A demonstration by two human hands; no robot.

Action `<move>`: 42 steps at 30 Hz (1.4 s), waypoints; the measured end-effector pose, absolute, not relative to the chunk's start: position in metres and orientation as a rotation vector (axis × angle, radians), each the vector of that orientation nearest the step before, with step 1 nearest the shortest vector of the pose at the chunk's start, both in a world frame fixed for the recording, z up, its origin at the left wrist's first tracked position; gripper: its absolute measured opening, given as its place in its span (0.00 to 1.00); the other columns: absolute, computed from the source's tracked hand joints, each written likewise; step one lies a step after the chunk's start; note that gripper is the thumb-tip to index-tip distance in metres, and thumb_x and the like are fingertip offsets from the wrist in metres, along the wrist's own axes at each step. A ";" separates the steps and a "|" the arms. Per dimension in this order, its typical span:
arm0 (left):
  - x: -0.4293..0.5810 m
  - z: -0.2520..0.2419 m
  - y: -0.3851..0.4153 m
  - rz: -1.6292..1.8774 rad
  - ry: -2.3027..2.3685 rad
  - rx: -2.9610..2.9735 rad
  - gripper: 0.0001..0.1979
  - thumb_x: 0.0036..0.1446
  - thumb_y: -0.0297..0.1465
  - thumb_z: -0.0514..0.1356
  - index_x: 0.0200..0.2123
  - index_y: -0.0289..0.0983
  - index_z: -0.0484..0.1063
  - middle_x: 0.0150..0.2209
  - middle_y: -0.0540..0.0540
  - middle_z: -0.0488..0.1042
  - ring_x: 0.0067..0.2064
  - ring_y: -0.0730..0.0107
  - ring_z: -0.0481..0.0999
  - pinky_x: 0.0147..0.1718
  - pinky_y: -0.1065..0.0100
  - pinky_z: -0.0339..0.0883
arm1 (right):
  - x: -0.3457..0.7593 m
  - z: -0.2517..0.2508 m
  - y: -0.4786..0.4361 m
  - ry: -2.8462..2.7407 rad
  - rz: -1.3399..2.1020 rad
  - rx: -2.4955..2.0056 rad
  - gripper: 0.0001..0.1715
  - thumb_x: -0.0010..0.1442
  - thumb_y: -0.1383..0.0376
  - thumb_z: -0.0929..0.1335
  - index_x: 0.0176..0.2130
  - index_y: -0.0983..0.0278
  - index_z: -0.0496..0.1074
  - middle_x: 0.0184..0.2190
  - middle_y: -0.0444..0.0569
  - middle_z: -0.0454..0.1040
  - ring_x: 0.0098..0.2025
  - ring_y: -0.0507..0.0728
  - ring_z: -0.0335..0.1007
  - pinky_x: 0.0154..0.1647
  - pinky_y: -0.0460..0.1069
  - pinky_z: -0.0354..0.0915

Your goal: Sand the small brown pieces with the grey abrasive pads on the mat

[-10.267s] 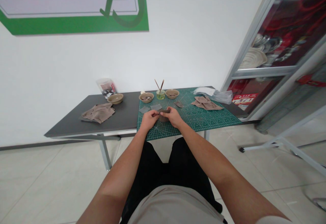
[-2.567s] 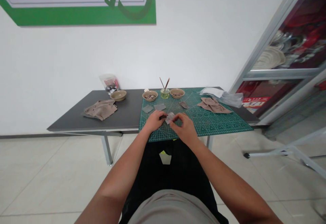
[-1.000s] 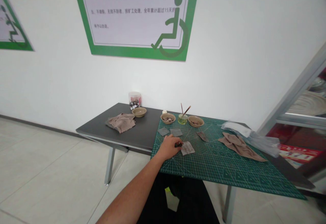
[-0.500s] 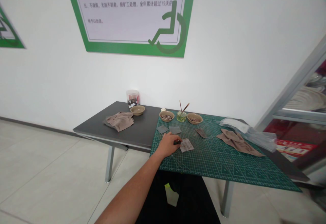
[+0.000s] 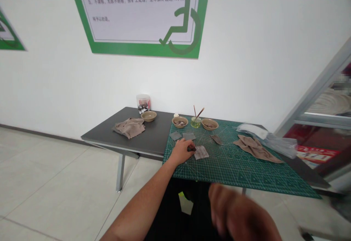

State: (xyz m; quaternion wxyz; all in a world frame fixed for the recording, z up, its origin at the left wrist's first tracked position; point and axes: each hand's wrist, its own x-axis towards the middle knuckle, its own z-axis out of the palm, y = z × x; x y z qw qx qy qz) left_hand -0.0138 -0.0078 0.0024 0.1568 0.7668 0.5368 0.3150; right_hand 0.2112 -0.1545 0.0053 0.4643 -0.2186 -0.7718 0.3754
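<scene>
My left hand (image 5: pixel 183 151) is on the green cutting mat, closed in a pinch on a small dark piece (image 5: pixel 191 148) whose kind I cannot make out. Just right of its fingertips lies a pale square patch (image 5: pixel 202 152) with faint marks. My right hand (image 5: pixel 236 211) is smeared by motion, low in front of the mat's near edge, so its fingers and anything in them cannot be read. Beyond my left hand lie two grey square patches (image 5: pixel 189 136), and a brownish patch (image 5: pixel 216 139) lies to the right.
The cutting mat (image 5: pixel 246 171) covers the right of a dark table (image 5: pixel 153 135). At its back stand two bowls of small pieces (image 5: pixel 180 122) and a glass jar with brushes (image 5: pixel 195 122). Brown cloths (image 5: pixel 128 127), another bowl (image 5: pixel 148 116), a plastic tub (image 5: pixel 143 104) and a plastic bag (image 5: pixel 274 143) lie around.
My right hand has come into view at the lower right, blurred. My left hand stays beside the pale patch with the dark piece. The view has tilted slightly.
</scene>
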 end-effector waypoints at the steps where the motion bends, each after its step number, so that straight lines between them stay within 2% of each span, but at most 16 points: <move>1: -0.014 0.003 -0.008 0.901 1.537 2.206 0.06 0.53 0.30 0.65 0.36 0.41 0.75 0.36 0.50 0.79 0.46 0.61 0.72 0.48 0.60 0.59 | 0.201 0.018 -0.133 -1.868 0.894 -0.615 0.17 0.62 0.60 0.69 0.51 0.44 0.71 0.46 0.47 0.75 0.48 0.60 0.72 0.46 0.57 0.71; 4: -0.013 0.005 -0.009 0.893 1.518 2.245 0.05 0.54 0.29 0.64 0.35 0.40 0.76 0.37 0.48 0.78 0.46 0.61 0.72 0.49 0.59 0.59 | 0.174 0.038 -0.068 -1.866 0.601 -1.049 0.25 0.60 0.61 0.69 0.57 0.57 0.69 0.48 0.53 0.74 0.42 0.59 0.72 0.48 0.59 0.69; 6: -0.013 0.004 -0.007 0.905 1.517 2.265 0.04 0.54 0.29 0.63 0.35 0.40 0.75 0.37 0.48 0.78 0.46 0.61 0.72 0.48 0.59 0.60 | 0.166 0.032 -0.037 -1.955 0.494 -1.193 0.30 0.59 0.64 0.69 0.61 0.64 0.65 0.51 0.58 0.73 0.45 0.60 0.72 0.51 0.59 0.67; 8: -0.014 0.003 -0.005 0.876 1.506 2.294 0.03 0.55 0.28 0.62 0.34 0.40 0.75 0.36 0.48 0.78 0.45 0.60 0.72 0.48 0.59 0.60 | 0.164 0.020 -0.019 -2.099 0.467 -1.230 0.27 0.61 0.65 0.67 0.59 0.66 0.68 0.52 0.58 0.74 0.49 0.60 0.71 0.55 0.58 0.64; 14: -0.013 0.001 -0.001 0.815 1.551 2.301 0.04 0.55 0.28 0.61 0.36 0.40 0.73 0.37 0.47 0.77 0.46 0.60 0.72 0.47 0.59 0.61 | 0.162 -0.003 -0.011 -2.156 0.461 -1.254 0.13 0.65 0.64 0.66 0.48 0.65 0.74 0.44 0.53 0.78 0.46 0.58 0.72 0.50 0.53 0.64; 21: -0.011 0.004 -0.005 0.757 1.556 2.407 0.08 0.57 0.33 0.62 0.41 0.40 0.73 0.42 0.47 0.78 0.49 0.59 0.71 0.48 0.57 0.59 | 0.167 -0.010 -0.002 -2.148 0.388 -1.292 0.04 0.63 0.67 0.67 0.39 0.65 0.72 0.37 0.51 0.77 0.41 0.57 0.71 0.43 0.50 0.62; 30: -0.007 0.001 -0.007 0.641 1.570 2.596 0.11 0.61 0.36 0.59 0.47 0.45 0.76 0.52 0.48 0.76 0.54 0.58 0.67 0.50 0.53 0.57 | 0.178 -0.010 -0.003 -2.248 0.214 -1.222 0.02 0.61 0.68 0.69 0.37 0.63 0.73 0.36 0.49 0.76 0.42 0.57 0.69 0.47 0.50 0.61; 37: -0.003 0.004 -0.012 0.591 1.649 2.621 0.10 0.62 0.39 0.58 0.38 0.41 0.75 0.47 0.45 0.76 0.51 0.57 0.67 0.50 0.52 0.58 | 0.180 -0.007 0.000 -2.241 0.194 -1.340 0.06 0.62 0.66 0.68 0.38 0.63 0.76 0.35 0.51 0.77 0.42 0.58 0.70 0.45 0.51 0.62; 42: -0.003 0.006 -0.014 0.579 1.561 2.642 0.08 0.62 0.38 0.57 0.38 0.41 0.73 0.51 0.45 0.75 0.54 0.56 0.65 0.52 0.52 0.56 | 0.180 -0.004 0.002 -2.236 0.225 -1.371 0.08 0.62 0.66 0.68 0.39 0.63 0.78 0.35 0.51 0.79 0.43 0.59 0.71 0.46 0.51 0.63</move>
